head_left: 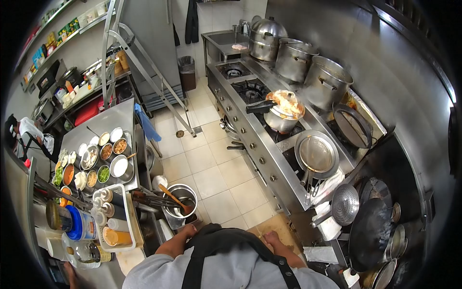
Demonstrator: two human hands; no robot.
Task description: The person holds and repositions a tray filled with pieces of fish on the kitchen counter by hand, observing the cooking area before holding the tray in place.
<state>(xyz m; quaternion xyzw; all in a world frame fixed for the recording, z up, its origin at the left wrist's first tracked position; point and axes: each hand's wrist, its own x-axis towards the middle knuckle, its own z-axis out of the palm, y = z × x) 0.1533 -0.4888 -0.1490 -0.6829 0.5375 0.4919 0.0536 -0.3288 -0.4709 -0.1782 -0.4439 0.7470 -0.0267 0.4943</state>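
My left hand [190, 230] hangs at my side by the dark apron [226, 237], just below a steel pot [194, 197] with a wooden spoon [174, 199] in it. On the other side my right hand [271, 237] hangs low, above a brown floor mat [284, 226] in front of the stove. Both hands look small and their fingers are mostly hidden, so their closure is unclear. On a burner ahead, a saucepan [283, 120] with a black handle carries a heap of orange and whitish food [288, 103].
Large steel stockpots [328, 79] line the stove [255, 144]; steam rises near them. A strainer [315, 153] and a black wok [369, 236] are at right. At left are ingredient bowls [119, 166] and a bottle basket [130, 216]. A stepladder [149, 77] stands ahead; another person [36, 132] is far left.
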